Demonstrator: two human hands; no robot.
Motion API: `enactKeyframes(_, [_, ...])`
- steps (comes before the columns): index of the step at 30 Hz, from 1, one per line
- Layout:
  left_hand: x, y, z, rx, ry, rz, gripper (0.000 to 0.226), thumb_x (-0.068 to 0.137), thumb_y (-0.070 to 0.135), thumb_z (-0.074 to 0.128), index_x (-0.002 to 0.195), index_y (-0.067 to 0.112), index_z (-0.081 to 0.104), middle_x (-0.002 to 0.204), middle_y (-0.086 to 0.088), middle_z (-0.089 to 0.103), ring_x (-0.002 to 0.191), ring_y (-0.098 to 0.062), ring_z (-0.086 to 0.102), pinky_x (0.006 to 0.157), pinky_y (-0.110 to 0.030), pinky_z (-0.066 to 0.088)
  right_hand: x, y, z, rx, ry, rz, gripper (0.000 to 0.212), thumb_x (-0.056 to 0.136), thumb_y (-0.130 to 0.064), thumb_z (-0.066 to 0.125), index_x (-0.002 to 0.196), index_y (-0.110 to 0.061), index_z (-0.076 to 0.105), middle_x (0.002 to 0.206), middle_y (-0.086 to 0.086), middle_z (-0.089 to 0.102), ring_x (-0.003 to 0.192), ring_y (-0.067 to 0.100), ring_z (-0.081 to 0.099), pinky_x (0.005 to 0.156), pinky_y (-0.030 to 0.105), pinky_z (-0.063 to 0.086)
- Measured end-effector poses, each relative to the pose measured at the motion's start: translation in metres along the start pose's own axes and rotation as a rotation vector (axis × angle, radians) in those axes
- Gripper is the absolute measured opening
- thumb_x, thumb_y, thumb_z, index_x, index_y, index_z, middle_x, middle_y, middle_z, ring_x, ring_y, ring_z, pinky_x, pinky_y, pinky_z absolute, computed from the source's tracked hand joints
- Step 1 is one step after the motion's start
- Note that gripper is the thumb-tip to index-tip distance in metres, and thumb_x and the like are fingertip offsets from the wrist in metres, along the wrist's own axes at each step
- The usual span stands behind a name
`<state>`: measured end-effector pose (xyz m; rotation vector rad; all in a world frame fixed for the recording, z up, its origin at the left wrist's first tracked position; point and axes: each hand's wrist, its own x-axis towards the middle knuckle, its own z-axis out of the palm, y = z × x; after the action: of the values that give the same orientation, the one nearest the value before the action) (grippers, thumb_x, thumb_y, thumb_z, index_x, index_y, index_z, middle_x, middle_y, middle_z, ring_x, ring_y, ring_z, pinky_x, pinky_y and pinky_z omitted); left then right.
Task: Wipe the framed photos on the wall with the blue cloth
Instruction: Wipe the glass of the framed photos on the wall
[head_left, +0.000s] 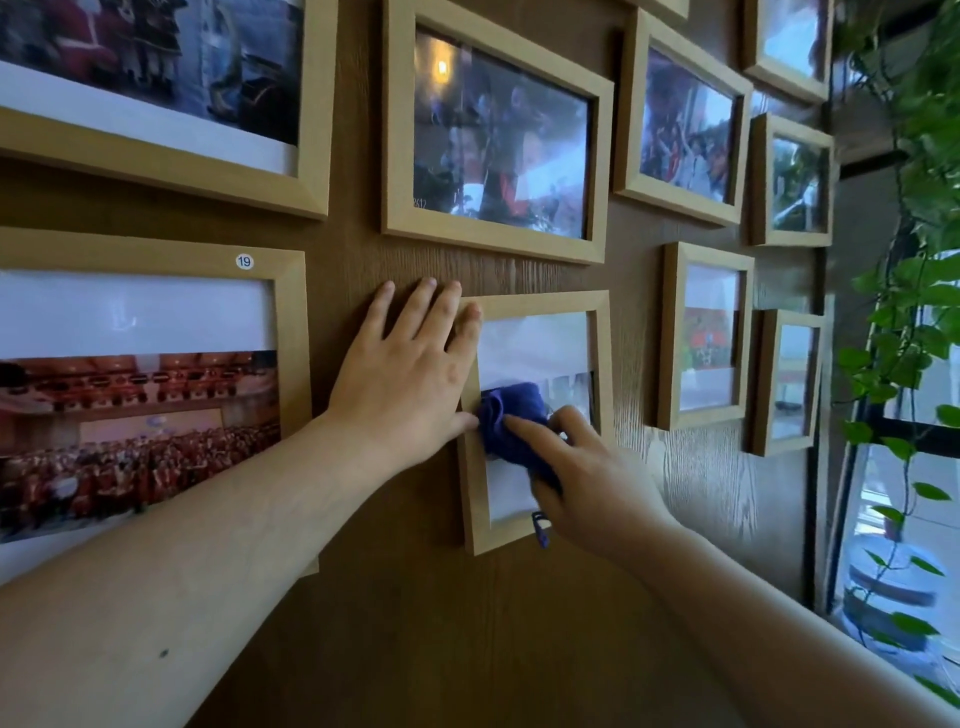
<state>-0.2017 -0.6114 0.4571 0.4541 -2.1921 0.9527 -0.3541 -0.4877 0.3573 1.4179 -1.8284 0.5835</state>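
Looks mid-job: right hand (587, 483) fingers bunched around the blue cloth (511, 423) on the small frame (540, 304) at lower center, left hand (410, 374) spread flat steadying it, other frames can't tell if wiped.

Round white sticker (244, 261) reads "19", on top rail of left wooden frame (293, 332); other print illegible.
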Motion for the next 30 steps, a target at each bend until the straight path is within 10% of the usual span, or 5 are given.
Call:
enactKeyframes(6, [0.000, 0.001, 0.001, -0.002, -0.010, -0.001, 0.104, 0.078, 0.069, 0.052, 0.150, 0.015, 0.002, 0.160, -0.014, 0.002, 0.147, -0.030, -0.003, 0.118, -0.053, 0.001, -0.012, 0.048, 0.001, -0.105, 0.059, 0.269, 0.050, 0.084, -0.026, 0.059, 0.131, -0.033, 0.043, 0.103, 0.003, 0.050, 0.056, 0.023, 0.050, 0.046, 0.032, 0.046])
enactKeyframes(14, [0.000, 0.001, -0.001, 0.025, -0.023, 0.000, 0.103, 0.078, 0.070, 0.052, 0.150, 0.015, 0.002, 0.160, -0.014, 0.002, 0.146, -0.030, -0.002, 0.118, -0.053, 0.002, -0.019, 0.009, 0.003, -0.126, -0.088, -0.149, 0.052, 0.083, -0.032, 0.060, 0.132, -0.030, 0.041, 0.107, 0.006, 0.053, 0.058, 0.014, 0.050, 0.044, 0.026, 0.043])
enactKeyframes(21, [-0.001, 0.001, -0.001, 0.034, -0.022, 0.001, 0.104, 0.076, 0.070, 0.053, 0.150, 0.015, 0.005, 0.160, -0.014, 0.006, 0.146, -0.030, 0.001, 0.118, -0.053, 0.005, -0.031, 0.050, 0.000, -0.184, -0.114, 0.105, 0.049, 0.083, -0.027, 0.059, 0.130, -0.033, 0.044, 0.109, 0.006, 0.052, 0.061, 0.025, 0.057, 0.048, 0.037, 0.051])
enactKeyframes(30, [0.000, 0.003, -0.005, 0.042, -0.036, -0.001, 0.103, 0.077, 0.071, 0.052, 0.150, 0.014, 0.006, 0.160, -0.015, 0.007, 0.146, -0.031, 0.002, 0.118, -0.053, 0.005, -0.031, 0.029, 0.001, -0.235, -0.365, -0.146, 0.064, 0.084, -0.035, 0.060, 0.135, -0.041, 0.022, 0.119, 0.002, 0.042, 0.078, 0.024, 0.057, 0.058, 0.036, 0.050])
